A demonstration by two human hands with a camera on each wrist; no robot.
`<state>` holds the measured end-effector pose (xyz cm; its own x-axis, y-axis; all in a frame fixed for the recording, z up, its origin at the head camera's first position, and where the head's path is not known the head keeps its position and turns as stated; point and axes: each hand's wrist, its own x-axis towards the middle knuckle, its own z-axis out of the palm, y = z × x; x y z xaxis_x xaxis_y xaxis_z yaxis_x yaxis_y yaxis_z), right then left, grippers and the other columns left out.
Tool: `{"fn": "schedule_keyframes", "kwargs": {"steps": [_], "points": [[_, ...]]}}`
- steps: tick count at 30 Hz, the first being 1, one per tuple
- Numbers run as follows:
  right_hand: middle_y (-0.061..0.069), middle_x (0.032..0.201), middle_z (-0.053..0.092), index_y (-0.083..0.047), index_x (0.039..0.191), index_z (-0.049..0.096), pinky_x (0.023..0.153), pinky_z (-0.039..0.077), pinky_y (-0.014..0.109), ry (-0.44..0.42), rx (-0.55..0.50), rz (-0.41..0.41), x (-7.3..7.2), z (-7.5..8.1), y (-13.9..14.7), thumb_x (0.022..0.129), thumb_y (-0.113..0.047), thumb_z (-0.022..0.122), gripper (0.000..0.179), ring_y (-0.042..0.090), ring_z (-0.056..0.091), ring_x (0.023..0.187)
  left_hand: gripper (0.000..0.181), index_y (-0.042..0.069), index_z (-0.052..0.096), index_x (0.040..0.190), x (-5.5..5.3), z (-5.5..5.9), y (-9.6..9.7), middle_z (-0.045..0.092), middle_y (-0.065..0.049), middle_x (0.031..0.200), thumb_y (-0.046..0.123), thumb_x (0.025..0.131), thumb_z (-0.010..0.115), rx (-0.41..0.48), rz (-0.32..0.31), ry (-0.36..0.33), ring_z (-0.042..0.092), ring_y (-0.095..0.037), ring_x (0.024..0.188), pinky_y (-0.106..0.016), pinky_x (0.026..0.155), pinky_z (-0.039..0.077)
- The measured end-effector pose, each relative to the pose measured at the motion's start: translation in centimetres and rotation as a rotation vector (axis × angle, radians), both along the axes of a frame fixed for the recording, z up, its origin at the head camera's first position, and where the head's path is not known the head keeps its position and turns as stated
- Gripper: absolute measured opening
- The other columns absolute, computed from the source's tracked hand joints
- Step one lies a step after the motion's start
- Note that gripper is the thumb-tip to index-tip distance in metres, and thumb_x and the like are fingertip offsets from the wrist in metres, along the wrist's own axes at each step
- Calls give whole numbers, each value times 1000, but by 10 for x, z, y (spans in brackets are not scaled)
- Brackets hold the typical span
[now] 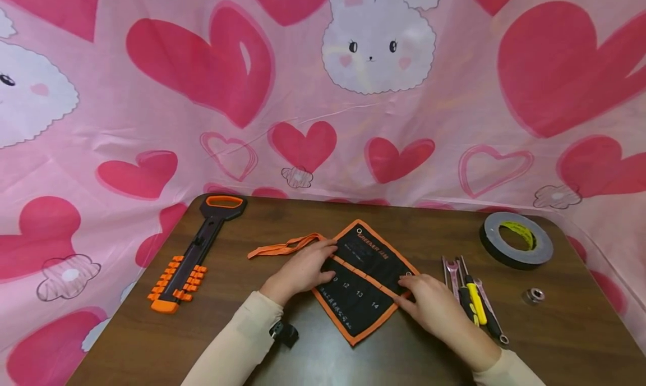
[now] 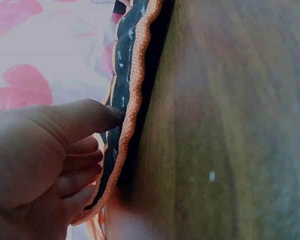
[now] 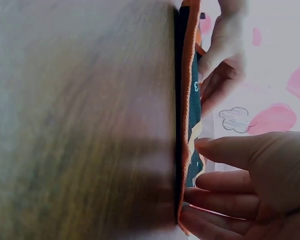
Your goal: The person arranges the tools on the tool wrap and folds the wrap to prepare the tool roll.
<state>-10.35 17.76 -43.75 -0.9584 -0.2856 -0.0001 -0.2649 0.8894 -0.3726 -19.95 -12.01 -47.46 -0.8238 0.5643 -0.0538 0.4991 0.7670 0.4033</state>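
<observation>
A black fabric tool pouch [image 1: 348,303] with orange trim lies on the table, turned cornerwise, with printed sizes such as 12, 13 and 14 along its pockets. My left hand [image 1: 305,267] rests on its left corner; the left wrist view shows the thumb [image 2: 102,116] touching the pouch face, the other fingers loosely bent beside its edge. At the right corner, my right hand [image 1: 435,307] touches the pouch with extended fingers [image 3: 225,200]. An orange tie strap [image 1: 282,247] trails left from the pouch, partly hidden behind the left hand.
Right of my right hand lie several wrenches [image 1: 452,274] and a yellow-and-black screwdriver [image 1: 476,302]. Farther right are a roll of tape [image 1: 540,250] and a small metal socket [image 1: 535,295]. A black-and-orange holder [image 1: 194,251] with clips lies at left. Pink printed cloth [image 1: 303,105] hangs behind the table.
</observation>
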Motion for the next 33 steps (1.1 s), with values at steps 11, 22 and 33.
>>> {"fn": "schedule_keyframes", "kwargs": {"steps": [11, 22, 33], "points": [[16, 125, 79, -5, 124, 79, 93, 63, 56, 33, -156, 45, -9, 11, 13, 93, -28, 86, 39, 32, 76, 108, 60, 4, 60, 152, 22, 34, 4, 57, -13, 160, 33, 101, 77, -33, 67, 60, 56, -32, 146, -51, 123, 46], [18, 135, 75, -3, 136, 73, 104, 58, 59, -13, -229, 170, -51, 15, 18, 98, -22, 81, 43, 39, 72, 123, 65, 3, 65, 146, 56, 43, -4, 67, -14, 148, 42, 96, 82, -10, 161, 130, 65, -33, 137, -53, 116, 53], [20, 141, 71, -3, 143, 68, 108, 55, 61, -158, -189, 226, -67, 1, 16, 101, -22, 78, 47, 41, 69, 129, 68, 2, 65, 145, 72, 42, -3, 63, -16, 153, 44, 94, 84, -41, 123, 37, 61, -35, 143, -55, 116, 52]]}}
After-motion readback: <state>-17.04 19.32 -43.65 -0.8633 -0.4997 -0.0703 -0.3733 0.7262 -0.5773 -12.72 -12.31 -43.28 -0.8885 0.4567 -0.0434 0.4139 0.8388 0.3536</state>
